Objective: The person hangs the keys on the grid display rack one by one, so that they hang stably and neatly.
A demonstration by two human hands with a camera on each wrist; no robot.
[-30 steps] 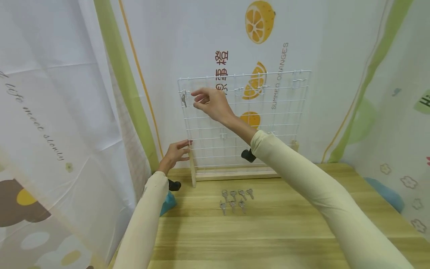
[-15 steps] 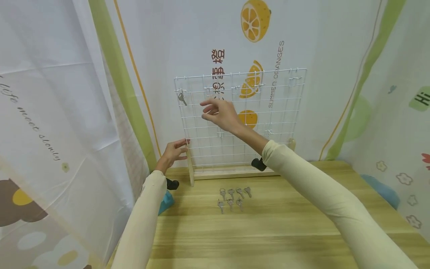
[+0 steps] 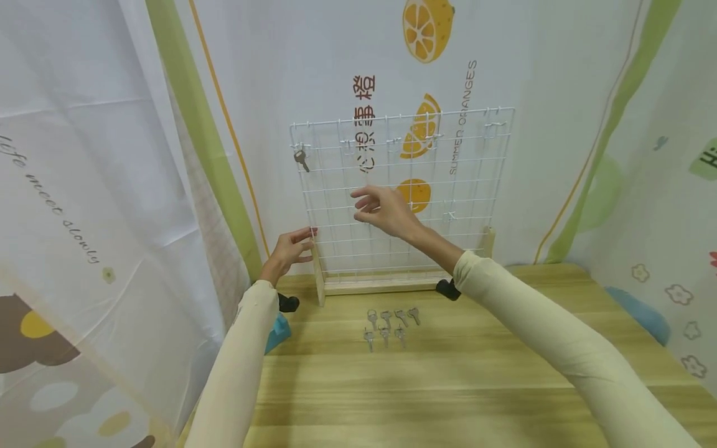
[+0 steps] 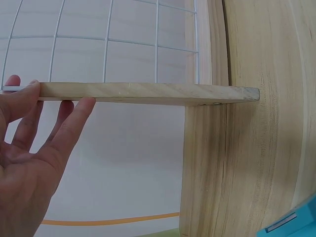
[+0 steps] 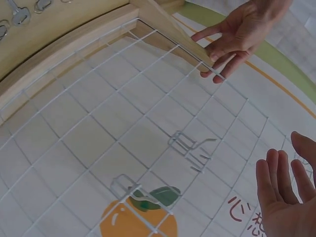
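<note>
Right hand [image 3: 386, 211], fingers relaxed, empty, has dropped away from key [image 3: 300, 158], leaving it hanging untouched; left hand [image 3: 290, 249] pinches wooden post [image 4: 143, 91]. Seven keys [image 3: 386, 318] on tabletop [image 3: 426, 386].

long pale yellow sleeves [image 3: 538, 320]

lt: soft, even | shadow: faint, on table [image 3: 448, 381] | R wrist: dimmer, poss. slt blur | wrist cams: edges bowed

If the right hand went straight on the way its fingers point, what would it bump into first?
Probably the white wire grid, towards its left side, somewhere near or below the hanging key. How far the right hand is from the wires is hard to tell.
</note>
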